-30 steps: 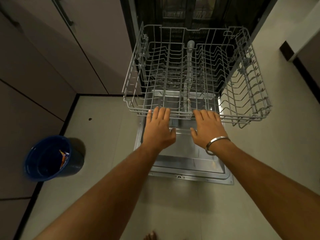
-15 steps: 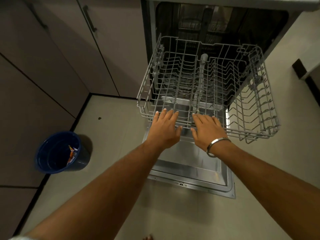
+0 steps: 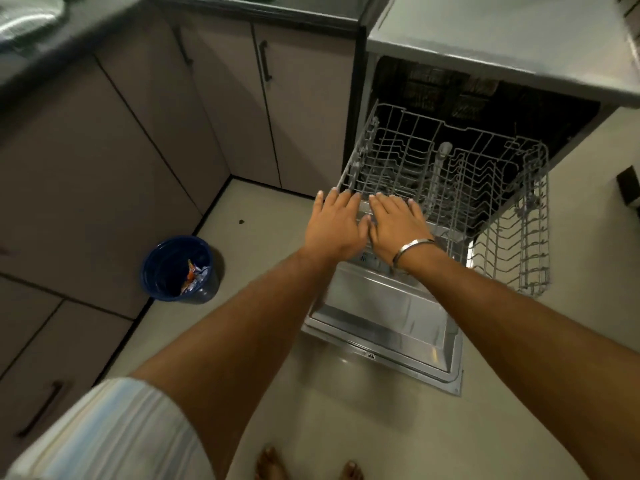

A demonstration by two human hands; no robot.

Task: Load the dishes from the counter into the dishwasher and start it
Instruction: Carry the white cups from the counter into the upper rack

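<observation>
1. While I'm standing at the open dishwasher (image 3: 502, 69), both my hands are lying flat on the near front rim of the lower dish rack (image 3: 460, 188), which is sitting pulled out over the dropped door (image 3: 388, 313).
2. My left hand (image 3: 334, 228) is resting with fingers straight at the rack's front-left corner; it is gripping nothing.
3. My right hand (image 3: 398, 226), the one with the metal bangle (image 3: 412, 249), is lying just beside it, thumbs nearly touching, fingers straight over the wires, also holding nothing.
4. The rack is running away from me into the tub, long axis front to back, and no dishes are showing in it.
5. The dishes I'm meant to load are sitting up and to my left: something shiny, blurred, is showing on the counter (image 3: 114, 13) at the top-left corner; I cannot tell what it is.
6. I'm judging the left hand as the nearer one for reaching there, since the counter is lying on that side, well apart from the rack.
7. A blue bin (image 3: 180, 268) is standing on the floor between that counter side and the door.
</observation>
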